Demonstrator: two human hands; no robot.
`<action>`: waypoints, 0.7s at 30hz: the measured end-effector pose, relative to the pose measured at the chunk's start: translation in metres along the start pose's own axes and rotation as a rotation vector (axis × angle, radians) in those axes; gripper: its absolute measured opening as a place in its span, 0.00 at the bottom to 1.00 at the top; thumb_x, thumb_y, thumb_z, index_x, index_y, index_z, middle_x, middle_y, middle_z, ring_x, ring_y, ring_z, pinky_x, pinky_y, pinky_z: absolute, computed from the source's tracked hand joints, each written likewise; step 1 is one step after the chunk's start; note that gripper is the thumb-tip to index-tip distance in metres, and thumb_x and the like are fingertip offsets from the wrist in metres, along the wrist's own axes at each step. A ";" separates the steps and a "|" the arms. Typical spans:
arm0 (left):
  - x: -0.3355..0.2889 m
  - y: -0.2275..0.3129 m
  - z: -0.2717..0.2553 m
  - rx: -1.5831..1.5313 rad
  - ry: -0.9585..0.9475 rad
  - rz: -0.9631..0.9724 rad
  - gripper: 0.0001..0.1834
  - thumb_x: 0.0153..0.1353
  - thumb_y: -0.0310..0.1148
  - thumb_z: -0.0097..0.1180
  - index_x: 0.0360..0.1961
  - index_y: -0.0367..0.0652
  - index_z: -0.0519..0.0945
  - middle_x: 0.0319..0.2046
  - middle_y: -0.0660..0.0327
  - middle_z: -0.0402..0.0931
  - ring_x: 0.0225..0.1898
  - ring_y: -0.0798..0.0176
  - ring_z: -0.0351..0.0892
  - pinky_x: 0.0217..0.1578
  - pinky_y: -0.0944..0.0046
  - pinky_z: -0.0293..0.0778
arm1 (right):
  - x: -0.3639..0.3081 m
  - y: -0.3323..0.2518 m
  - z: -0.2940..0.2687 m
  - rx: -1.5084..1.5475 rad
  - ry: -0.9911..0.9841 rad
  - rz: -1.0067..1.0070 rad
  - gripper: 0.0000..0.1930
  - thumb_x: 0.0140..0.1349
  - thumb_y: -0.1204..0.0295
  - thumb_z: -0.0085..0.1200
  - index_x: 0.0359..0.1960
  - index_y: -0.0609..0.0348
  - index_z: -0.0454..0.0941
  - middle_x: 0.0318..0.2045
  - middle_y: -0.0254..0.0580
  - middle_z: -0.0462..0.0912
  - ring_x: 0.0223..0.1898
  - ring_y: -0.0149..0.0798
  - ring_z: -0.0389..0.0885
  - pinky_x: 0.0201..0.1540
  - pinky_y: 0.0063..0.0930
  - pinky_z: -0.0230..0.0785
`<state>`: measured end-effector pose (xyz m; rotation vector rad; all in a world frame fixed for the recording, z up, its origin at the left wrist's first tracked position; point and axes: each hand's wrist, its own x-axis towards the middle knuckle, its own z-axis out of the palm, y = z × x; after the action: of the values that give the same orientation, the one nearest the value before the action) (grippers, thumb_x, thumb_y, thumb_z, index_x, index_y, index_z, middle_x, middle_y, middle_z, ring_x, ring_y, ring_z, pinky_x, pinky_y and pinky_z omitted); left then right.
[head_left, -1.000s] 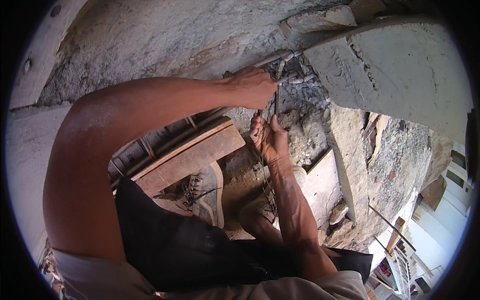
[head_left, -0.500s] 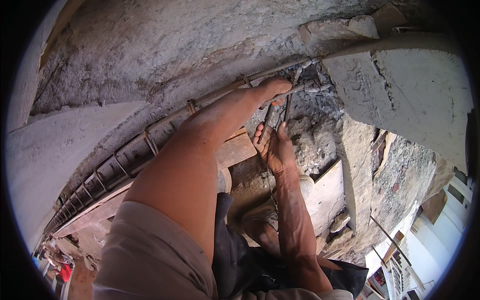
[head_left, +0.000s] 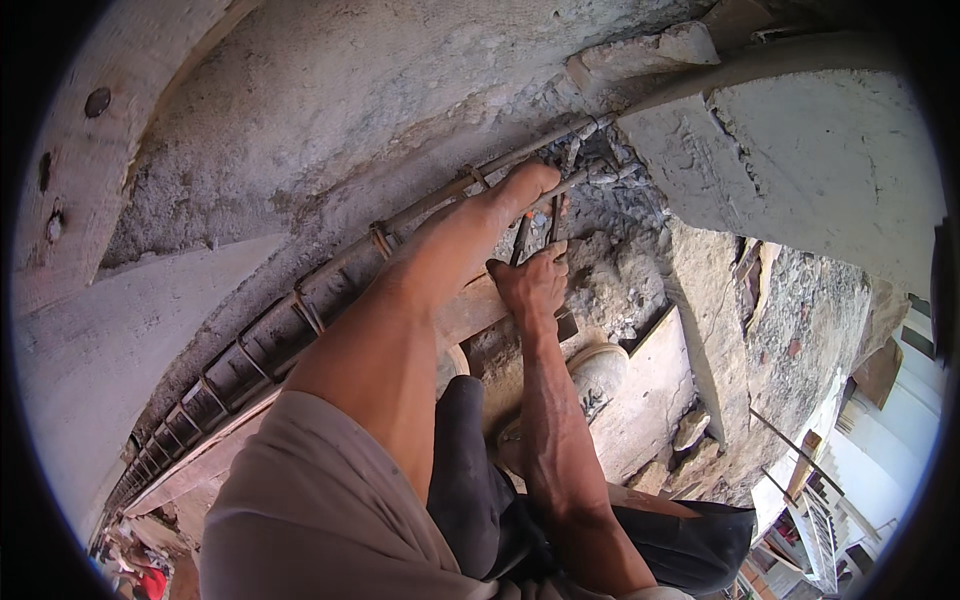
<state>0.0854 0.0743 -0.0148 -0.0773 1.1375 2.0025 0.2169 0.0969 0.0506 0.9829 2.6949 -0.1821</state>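
My left hand (head_left: 530, 187) is closed around a steel reinforcing bar (head_left: 575, 181) beside the broken concrete. Below it, two dark metal rods (head_left: 554, 218) run roughly side by side down to my right hand (head_left: 535, 283). The right hand's fingers are curled at their lower ends, with its back facing up. My left hand covers the rods' upper ends, so I cannot tell whether they are the handles of one tool. Bent wire and more bar ends stick out of grey rubble (head_left: 615, 165) just past the left hand.
A rebar cage with stirrups (head_left: 240, 350) stretches to the lower left along a rough wall (head_left: 330, 120). A concrete block (head_left: 800, 160) stands at right. Beneath my arms are a wooden board (head_left: 470, 310), a slab (head_left: 645, 395) and loose stones (head_left: 690, 430). A person in red (head_left: 152, 580) is at lower left.
My right hand has turned from palm up to back up, its grip shifting on the dark rods. Both hands sit slightly further left in view as the view shifts.
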 end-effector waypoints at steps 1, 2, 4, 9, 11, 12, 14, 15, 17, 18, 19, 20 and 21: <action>-0.011 -0.003 -0.005 0.085 0.036 -0.015 0.14 0.55 0.31 0.46 0.32 0.28 0.74 0.23 0.49 0.76 0.27 0.50 0.80 0.28 0.50 0.79 | -0.002 0.000 0.003 0.085 -0.100 -0.020 0.42 0.40 0.64 0.61 0.56 0.76 0.56 0.40 0.63 0.75 0.44 0.53 0.77 0.48 0.41 0.70; -0.009 -0.015 -0.013 0.034 0.050 -0.002 0.14 0.55 0.33 0.46 0.32 0.29 0.74 0.24 0.49 0.76 0.27 0.51 0.80 0.27 0.50 0.79 | 0.005 0.003 0.003 0.166 -0.196 -0.034 0.39 0.40 0.66 0.60 0.54 0.74 0.58 0.38 0.61 0.76 0.42 0.53 0.78 0.45 0.41 0.71; -0.006 -0.026 -0.047 -0.053 0.122 0.053 0.16 0.55 0.36 0.46 0.32 0.31 0.74 0.25 0.50 0.77 0.26 0.52 0.80 0.25 0.49 0.78 | 0.002 0.003 -0.011 0.559 -0.544 -0.009 0.28 0.42 0.73 0.55 0.48 0.67 0.64 0.32 0.51 0.78 0.33 0.49 0.80 0.35 0.38 0.74; -0.018 -0.012 -0.032 0.125 0.094 0.106 0.18 0.57 0.39 0.40 0.35 0.34 0.75 0.29 0.48 0.79 0.24 0.51 0.80 0.23 0.47 0.78 | 0.021 0.030 -0.010 1.071 -0.648 0.121 0.16 0.40 0.79 0.57 0.34 0.61 0.67 0.28 0.41 0.72 0.23 0.41 0.74 0.25 0.34 0.71; -0.004 -0.015 -0.034 0.185 0.067 0.034 0.17 0.57 0.37 0.40 0.34 0.35 0.76 0.28 0.48 0.79 0.24 0.52 0.80 0.23 0.47 0.78 | 0.020 0.027 -0.029 0.921 -0.607 0.130 0.16 0.40 0.79 0.58 0.32 0.61 0.68 0.28 0.40 0.72 0.23 0.40 0.74 0.26 0.33 0.71; 0.002 -0.018 -0.036 0.173 0.094 -0.036 0.16 0.57 0.36 0.40 0.34 0.36 0.76 0.27 0.48 0.79 0.24 0.52 0.80 0.23 0.48 0.78 | 0.029 0.023 -0.044 0.684 -0.735 0.050 0.14 0.45 0.73 0.57 0.34 0.65 0.71 0.24 0.42 0.73 0.24 0.45 0.74 0.30 0.36 0.71; 0.033 -0.020 -0.031 0.043 0.273 -0.297 0.15 0.57 0.34 0.40 0.31 0.36 0.78 0.26 0.48 0.79 0.23 0.51 0.80 0.22 0.48 0.77 | 0.044 0.035 0.003 0.375 -0.509 -0.166 0.15 0.50 0.69 0.53 0.35 0.68 0.73 0.26 0.50 0.76 0.28 0.50 0.77 0.34 0.38 0.72; 0.033 -0.024 -0.032 0.087 0.241 -0.191 0.15 0.56 0.34 0.40 0.30 0.36 0.78 0.26 0.48 0.79 0.24 0.51 0.81 0.22 0.48 0.77 | 0.051 0.047 0.029 0.221 -0.394 -0.261 0.16 0.52 0.67 0.51 0.36 0.69 0.73 0.27 0.54 0.77 0.30 0.52 0.78 0.37 0.39 0.72; 0.012 -0.032 -0.037 0.156 0.183 0.002 0.15 0.56 0.32 0.40 0.27 0.35 0.78 0.25 0.48 0.79 0.24 0.51 0.81 0.21 0.48 0.77 | 0.006 0.005 -0.001 0.189 -0.217 -0.019 0.16 0.54 0.66 0.44 0.31 0.71 0.75 0.40 0.65 0.78 0.44 0.59 0.78 0.46 0.46 0.71; 0.012 -0.028 -0.045 0.235 0.171 -0.033 0.14 0.55 0.34 0.42 0.28 0.38 0.78 0.25 0.50 0.79 0.24 0.52 0.81 0.22 0.52 0.76 | 0.001 -0.006 -0.011 0.152 -0.274 -0.080 0.15 0.55 0.67 0.44 0.30 0.72 0.74 0.36 0.62 0.79 0.40 0.57 0.79 0.44 0.44 0.72; 0.014 -0.024 -0.047 0.334 0.238 -0.084 0.14 0.55 0.35 0.42 0.28 0.39 0.78 0.25 0.51 0.79 0.24 0.53 0.81 0.22 0.52 0.76 | -0.002 -0.015 -0.016 0.115 -0.332 -0.143 0.15 0.55 0.68 0.45 0.28 0.73 0.74 0.33 0.59 0.80 0.37 0.55 0.80 0.41 0.43 0.73; 0.021 -0.022 -0.040 0.419 0.301 -0.135 0.14 0.55 0.36 0.43 0.28 0.39 0.78 0.25 0.51 0.78 0.23 0.53 0.81 0.22 0.53 0.76 | 0.010 -0.006 -0.010 0.187 -0.409 -0.083 0.13 0.54 0.69 0.46 0.29 0.71 0.75 0.30 0.61 0.80 0.36 0.55 0.81 0.40 0.41 0.74; 0.019 -0.028 -0.042 0.504 0.375 -0.205 0.14 0.54 0.36 0.43 0.28 0.40 0.78 0.25 0.52 0.78 0.23 0.53 0.81 0.22 0.54 0.76 | 0.025 0.013 0.002 0.258 -0.507 -0.021 0.13 0.52 0.69 0.48 0.30 0.69 0.76 0.28 0.62 0.79 0.35 0.55 0.81 0.39 0.40 0.74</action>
<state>0.0787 0.0624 -0.0669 -0.3047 1.7664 1.5072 0.2075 0.1215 0.0413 0.8347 2.2482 -0.6967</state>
